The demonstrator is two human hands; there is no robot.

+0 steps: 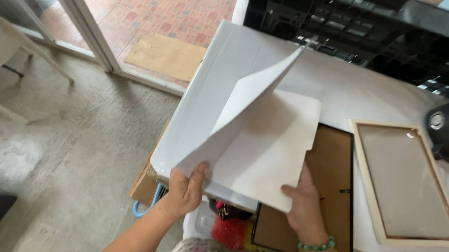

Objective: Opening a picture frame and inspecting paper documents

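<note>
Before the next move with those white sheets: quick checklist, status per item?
1. Left hand grips the lifted white sheet at its lower corner: ok.
2. Right hand holds the lower edge of the flat white sheet: ok.
3. Sheets separated: ok, the top one is peeled up and curls away.
4. Black frame under the sheets lies flat on the table: ok, though partly covered.
5. Wooden frame clear of both hands: ok, it lies apart to the right.
6. Whether a third sheet sits in the stack: cannot tell.
</note>
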